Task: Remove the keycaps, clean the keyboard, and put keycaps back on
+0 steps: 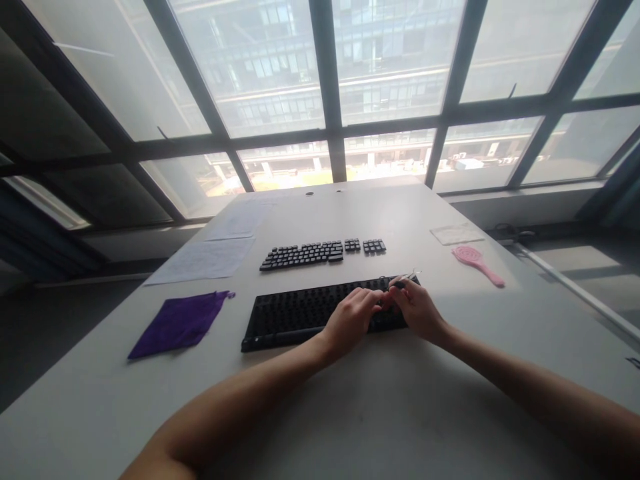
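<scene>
A black keyboard base (287, 313) lies at the middle of the table, its caps off over much of what shows. My right hand (420, 310) is closed above its right end. Thin pale wire ends of what looks like a keycap puller (415, 273) stick out past those fingers, and a small dark piece (399, 285) shows at the fingertips. My left hand (353, 317) rests over the keyboard's right half, its fingers bent and pinched together against the right fingertips. Whatever lies between the left fingers is hidden. Behind the base, loose black keycaps (305, 255) stand in rows in keyboard order.
A purple cloth pouch (177, 325) lies left of the keyboard, with paper sheets (205, 259) behind it. To the right are a pink hairbrush (477, 265) and a flat clear packet (456, 233). The white table (320, 413) reaches back towards large windows (390, 60).
</scene>
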The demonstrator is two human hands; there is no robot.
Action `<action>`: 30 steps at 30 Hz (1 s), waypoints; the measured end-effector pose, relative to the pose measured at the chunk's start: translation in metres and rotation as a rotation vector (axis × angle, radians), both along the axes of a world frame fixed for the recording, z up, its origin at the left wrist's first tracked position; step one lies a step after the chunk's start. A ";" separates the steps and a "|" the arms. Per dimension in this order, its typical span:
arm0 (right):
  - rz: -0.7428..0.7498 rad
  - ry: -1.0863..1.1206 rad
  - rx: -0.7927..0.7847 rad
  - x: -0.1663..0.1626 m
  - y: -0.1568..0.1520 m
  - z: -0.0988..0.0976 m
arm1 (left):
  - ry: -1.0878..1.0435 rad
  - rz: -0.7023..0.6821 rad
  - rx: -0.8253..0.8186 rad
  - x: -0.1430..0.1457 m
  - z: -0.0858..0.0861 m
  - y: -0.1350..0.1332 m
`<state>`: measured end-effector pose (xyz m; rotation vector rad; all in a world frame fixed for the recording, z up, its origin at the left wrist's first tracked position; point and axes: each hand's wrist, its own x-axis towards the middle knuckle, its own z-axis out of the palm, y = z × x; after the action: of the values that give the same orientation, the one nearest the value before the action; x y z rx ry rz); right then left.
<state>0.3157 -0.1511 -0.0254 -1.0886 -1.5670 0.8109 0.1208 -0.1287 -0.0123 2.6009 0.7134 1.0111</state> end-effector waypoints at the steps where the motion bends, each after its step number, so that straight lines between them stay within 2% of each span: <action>1: 0.007 0.049 -0.018 0.000 0.001 0.000 | -0.001 -0.009 0.021 0.000 0.001 0.000; 8: 0.013 0.163 -0.038 0.000 0.002 0.001 | -0.065 -0.068 0.062 -0.002 0.002 0.002; 14: -0.049 0.146 0.015 -0.004 -0.002 0.001 | 0.101 0.030 0.220 -0.005 0.007 -0.002; 17: -0.063 0.122 0.024 -0.006 -0.003 0.001 | 0.094 0.038 0.225 -0.003 0.007 -0.004; 22: -0.043 0.118 0.019 -0.005 -0.006 0.004 | -0.004 0.017 0.028 -0.001 0.002 -0.005; 27: 0.007 0.175 -0.039 -0.003 -0.004 0.008 | -0.112 -0.055 -0.218 0.001 0.004 -0.005; 30: 0.024 0.184 -0.064 -0.002 -0.002 0.008 | -0.143 -0.069 -0.304 0.001 0.005 -0.003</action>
<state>0.3142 -0.1535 -0.0173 -1.0122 -1.4098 0.9556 0.1215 -0.1320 -0.0071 2.2536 0.6789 0.9716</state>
